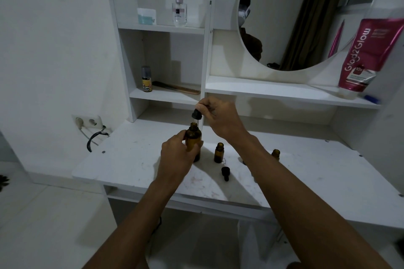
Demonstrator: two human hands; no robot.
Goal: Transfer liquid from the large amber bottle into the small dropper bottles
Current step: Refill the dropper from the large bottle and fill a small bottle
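Large amber bottle (194,144) upright on white tabletop (135,159), mouth uncapped. Left hand (177,155) wrapped around bottle body. Right hand (220,116) pinches black dropper cap (196,114) by bulb, pipette directly above bottle mouth. Small dropper bottle (219,152) open, just right of large bottle; loose dropper cap (225,173) lying before it. Second small bottle (276,154) farther right, partly hidden by right forearm.

top shelf: perfume bottle (179,8), jar (146,16) | middle shelf: comb (176,87) | right: pink tube (364,54), mirror (306,15)
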